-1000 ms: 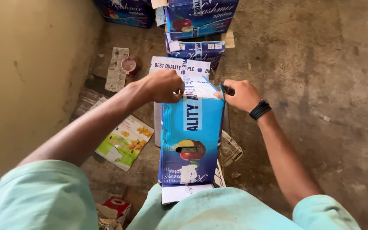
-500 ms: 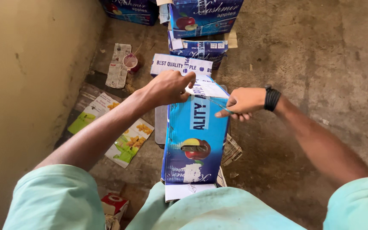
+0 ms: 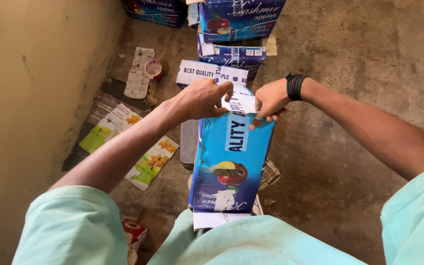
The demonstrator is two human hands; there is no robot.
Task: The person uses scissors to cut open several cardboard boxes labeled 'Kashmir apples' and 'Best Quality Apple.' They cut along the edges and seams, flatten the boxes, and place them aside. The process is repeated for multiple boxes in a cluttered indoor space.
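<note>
Gripping the far end of a blue apple carton (image 3: 231, 162), both hands work at its white top flap (image 3: 239, 103). The carton stands tilted on the concrete floor (image 3: 349, 98), its long axis running from the person's lap away toward the stacked cartons. The left hand (image 3: 199, 100) pinches the flap's left edge, fingers closed on it; the right hand (image 3: 269, 100) clamps the carton's far right corner, fingers curled over the rim. Both hands sit about equally near. Beyond the carton lie at least three more blue apple cartons (image 3: 241, 22); left of it, two printed leaflets (image 3: 150, 159) and one paper cup (image 3: 153, 68).
</note>
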